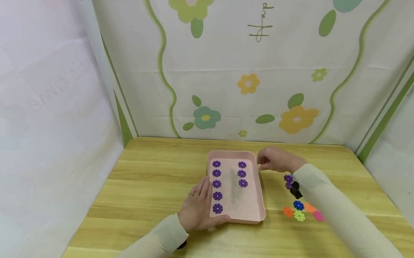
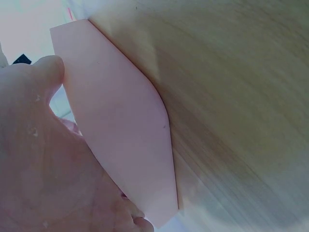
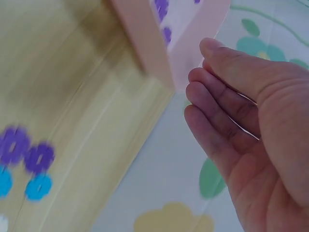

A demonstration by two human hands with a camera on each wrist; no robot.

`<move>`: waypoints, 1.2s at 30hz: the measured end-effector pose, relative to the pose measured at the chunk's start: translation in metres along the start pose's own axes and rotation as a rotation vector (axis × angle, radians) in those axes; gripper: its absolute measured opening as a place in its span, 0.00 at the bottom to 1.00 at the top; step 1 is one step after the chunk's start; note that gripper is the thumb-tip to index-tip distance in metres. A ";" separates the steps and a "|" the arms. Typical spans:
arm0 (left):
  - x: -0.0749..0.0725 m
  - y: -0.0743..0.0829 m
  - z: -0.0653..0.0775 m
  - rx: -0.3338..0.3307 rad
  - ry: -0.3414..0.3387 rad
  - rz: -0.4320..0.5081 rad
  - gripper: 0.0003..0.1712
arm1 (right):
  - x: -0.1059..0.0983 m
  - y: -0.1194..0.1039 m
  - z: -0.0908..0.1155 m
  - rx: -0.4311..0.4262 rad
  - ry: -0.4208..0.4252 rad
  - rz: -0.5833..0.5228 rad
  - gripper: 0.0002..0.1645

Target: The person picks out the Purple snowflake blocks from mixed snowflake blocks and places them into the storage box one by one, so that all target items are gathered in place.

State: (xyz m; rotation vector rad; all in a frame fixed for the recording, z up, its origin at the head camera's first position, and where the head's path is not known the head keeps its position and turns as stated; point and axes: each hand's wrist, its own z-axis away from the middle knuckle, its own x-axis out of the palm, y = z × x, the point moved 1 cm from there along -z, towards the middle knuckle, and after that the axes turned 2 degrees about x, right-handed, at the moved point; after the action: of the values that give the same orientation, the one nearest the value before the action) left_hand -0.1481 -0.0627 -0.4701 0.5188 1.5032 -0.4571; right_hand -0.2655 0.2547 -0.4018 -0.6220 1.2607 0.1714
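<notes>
A pink tray (image 1: 258, 213) stands on the wooden table, several purple snowflake discs (image 1: 216, 184) down its left side and three purple discs (image 1: 242, 174) on its right. My left hand (image 1: 198, 208) rests on the tray's near left corner, fingers straight along the left wall, thumb (image 2: 54, 70) stretched along the near rim. Beside the far right part of the tray is my right hand (image 1: 277, 159), fingers loosely bent. In the right wrist view its fingertips (image 3: 195, 92) overlap the tray's rim, and no disc shows between them.
Loose discs lie right of the tray: purple ones (image 1: 288, 178), a dark blue one (image 1: 298, 205), a yellow-green one (image 1: 299, 216), an orange one (image 1: 287, 211) and a pink one (image 1: 318, 216). A floral cloth (image 1: 216, 72) hangs behind the table's back edge.
</notes>
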 end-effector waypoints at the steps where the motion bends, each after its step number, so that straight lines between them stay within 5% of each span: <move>1: 0.001 0.000 0.000 0.001 0.004 0.000 0.70 | -0.002 0.004 0.005 0.000 0.004 0.005 0.06; 10: 0.014 -0.003 0.002 -0.014 -0.008 0.007 0.72 | -0.003 0.037 0.045 0.003 0.003 0.053 0.06; 16: 0.006 -0.002 0.004 -0.009 -0.016 0.016 0.71 | 0.005 0.054 0.062 0.027 -0.007 0.091 0.13; 29: -0.003 0.000 0.003 0.007 0.018 0.010 0.70 | 0.039 0.082 0.071 0.157 0.000 0.053 0.26; 36: -0.006 0.002 0.002 0.007 0.012 0.008 0.70 | 0.044 0.083 0.067 0.081 0.024 0.108 0.19</move>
State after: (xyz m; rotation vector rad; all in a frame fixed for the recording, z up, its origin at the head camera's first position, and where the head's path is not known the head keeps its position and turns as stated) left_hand -0.1459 -0.0626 -0.4636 0.5343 1.5111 -0.4539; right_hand -0.2325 0.3489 -0.4600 -0.4877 1.3186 0.2017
